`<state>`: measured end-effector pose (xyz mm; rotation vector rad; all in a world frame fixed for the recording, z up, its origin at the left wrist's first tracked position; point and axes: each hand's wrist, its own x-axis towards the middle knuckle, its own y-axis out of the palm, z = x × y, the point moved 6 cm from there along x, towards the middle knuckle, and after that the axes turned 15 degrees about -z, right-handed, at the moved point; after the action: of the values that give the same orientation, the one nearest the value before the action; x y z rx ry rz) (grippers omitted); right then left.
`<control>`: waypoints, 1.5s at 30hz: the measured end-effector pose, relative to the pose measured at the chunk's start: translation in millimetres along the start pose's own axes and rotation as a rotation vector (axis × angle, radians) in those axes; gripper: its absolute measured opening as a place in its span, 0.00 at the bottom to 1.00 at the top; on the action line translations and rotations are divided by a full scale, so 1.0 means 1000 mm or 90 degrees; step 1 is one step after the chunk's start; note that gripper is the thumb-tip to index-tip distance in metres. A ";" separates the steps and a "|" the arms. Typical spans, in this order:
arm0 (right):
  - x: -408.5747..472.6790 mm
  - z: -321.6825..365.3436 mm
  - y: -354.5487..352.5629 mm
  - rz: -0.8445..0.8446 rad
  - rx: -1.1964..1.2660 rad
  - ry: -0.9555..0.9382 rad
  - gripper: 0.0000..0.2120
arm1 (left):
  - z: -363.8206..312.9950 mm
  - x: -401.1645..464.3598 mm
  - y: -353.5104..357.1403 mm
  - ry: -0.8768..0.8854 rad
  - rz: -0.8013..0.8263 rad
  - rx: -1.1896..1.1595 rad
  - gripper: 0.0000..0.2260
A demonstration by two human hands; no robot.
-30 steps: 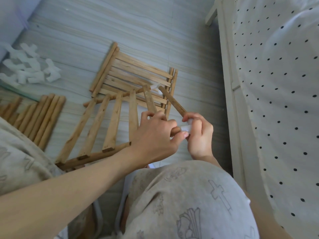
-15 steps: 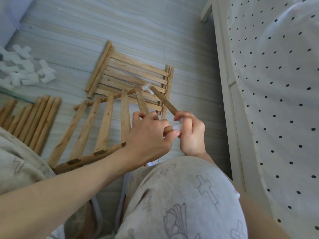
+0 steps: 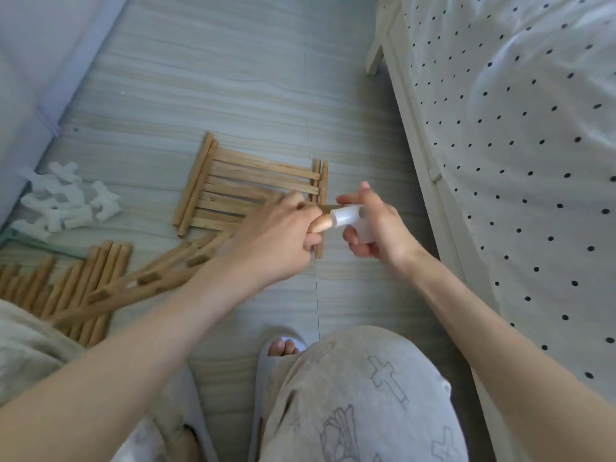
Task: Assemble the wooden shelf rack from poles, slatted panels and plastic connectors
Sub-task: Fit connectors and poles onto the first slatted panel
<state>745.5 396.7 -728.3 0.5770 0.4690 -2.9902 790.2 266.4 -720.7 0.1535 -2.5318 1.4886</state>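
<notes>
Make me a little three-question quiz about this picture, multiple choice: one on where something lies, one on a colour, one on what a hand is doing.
1. Where does the pile of spare plastic connectors lie?
A. On the bed
B. On the floor at the far left
C. On the person's lap

2. What colour is the connector held in the right hand?
A. Translucent white
B. Black
C. Red

3. What is the left hand doing?
A. Resting flat on the floor
B. Gripping the end of a wooden pole
C. Hanging with nothing in it

Answers:
1. B: the white pieces sit heaped on the floor, left of the flat slatted panel.
2. A: it looks milky and pale against the fingers.
3. B: its fingers curl round the pole, whose rounded tip meets the connector.
</notes>
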 end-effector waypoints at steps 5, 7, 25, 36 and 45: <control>-0.012 0.024 0.000 0.155 0.114 0.023 0.15 | 0.017 0.021 -0.042 0.036 -0.149 0.086 0.12; -0.016 0.027 -0.004 0.131 -0.010 -0.111 0.12 | 0.019 0.024 -0.044 0.060 -0.144 0.050 0.12; -0.011 0.090 0.041 -0.066 -0.540 -0.652 0.18 | 0.071 0.026 -0.077 -0.402 -0.142 -0.564 0.13; -0.016 0.054 0.044 -0.088 -0.489 -0.664 0.18 | 0.140 -0.005 -0.088 -0.632 -0.335 -0.682 0.06; -0.004 0.041 0.076 0.027 -0.419 -0.576 0.11 | 0.101 -0.006 -0.063 -0.139 -0.150 -0.238 0.16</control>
<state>743.3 312.1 -711.9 -0.7510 1.1802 -2.4273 796.2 147.5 -716.3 0.5590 -2.7895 0.9401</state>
